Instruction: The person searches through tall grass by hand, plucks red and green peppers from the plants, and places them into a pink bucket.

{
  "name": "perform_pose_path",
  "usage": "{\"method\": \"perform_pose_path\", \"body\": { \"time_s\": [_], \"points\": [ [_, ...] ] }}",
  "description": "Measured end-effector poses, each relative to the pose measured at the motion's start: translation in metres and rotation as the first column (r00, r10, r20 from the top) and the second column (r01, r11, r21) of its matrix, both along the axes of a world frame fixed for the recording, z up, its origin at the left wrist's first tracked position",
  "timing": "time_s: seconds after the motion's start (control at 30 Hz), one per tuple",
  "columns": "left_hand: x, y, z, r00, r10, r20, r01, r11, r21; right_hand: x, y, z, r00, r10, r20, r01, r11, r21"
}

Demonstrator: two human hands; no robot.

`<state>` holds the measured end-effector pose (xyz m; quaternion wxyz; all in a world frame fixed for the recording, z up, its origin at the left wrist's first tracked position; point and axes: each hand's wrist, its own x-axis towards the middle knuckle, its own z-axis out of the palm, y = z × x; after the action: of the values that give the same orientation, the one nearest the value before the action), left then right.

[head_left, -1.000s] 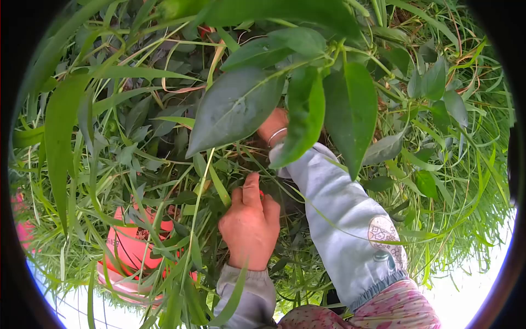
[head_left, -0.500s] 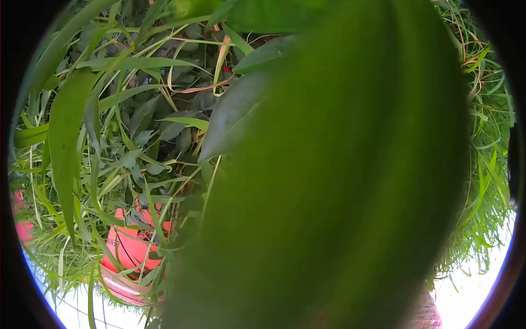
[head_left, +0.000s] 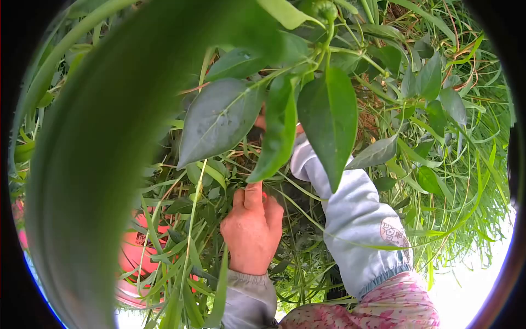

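Low in the foliage, my left hand (head_left: pixel 252 233) has its fingers drawn together among the leaves below a hanging curled leaf (head_left: pixel 278 129). A small red spot (head_left: pixel 264 196) shows between its finger and thumb, too little of it to identify. My right hand (head_left: pixel 261 120) reaches deeper under the plant, mostly hidden behind leaves, and its hold cannot be seen. A pale sleeve (head_left: pixel 356 219) covers the right forearm. Broad green leaves (head_left: pixel 329 118) of the plant hang in front of both arms, with a small green fruit (head_left: pixel 325 10) at the top.
A large blurred leaf (head_left: pixel 82 164) blocks much of the left side, close to the camera. Behind grass at the lower left is a red container (head_left: pixel 129 255). Long grass (head_left: pixel 460 181) stands on the right. Patterned pink cloth (head_left: pixel 394 301) shows at the bottom.
The large blurred green shape has shifted from the centre and right to the left. Both arms, my left hand and the plant's leaves have come into view.
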<state>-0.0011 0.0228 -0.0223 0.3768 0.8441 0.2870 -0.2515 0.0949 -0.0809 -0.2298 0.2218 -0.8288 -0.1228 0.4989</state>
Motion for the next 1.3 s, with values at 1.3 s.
{"method": "perform_pose_path", "body": {
  "time_s": [1.3],
  "points": [
    [0.01,-0.003,0.006,0.995,0.053,0.081,-0.05,0.998,-0.042,0.005,-0.031,-0.022,0.685,-0.43,-0.588,0.589,0.802,0.101]
  ]
}}
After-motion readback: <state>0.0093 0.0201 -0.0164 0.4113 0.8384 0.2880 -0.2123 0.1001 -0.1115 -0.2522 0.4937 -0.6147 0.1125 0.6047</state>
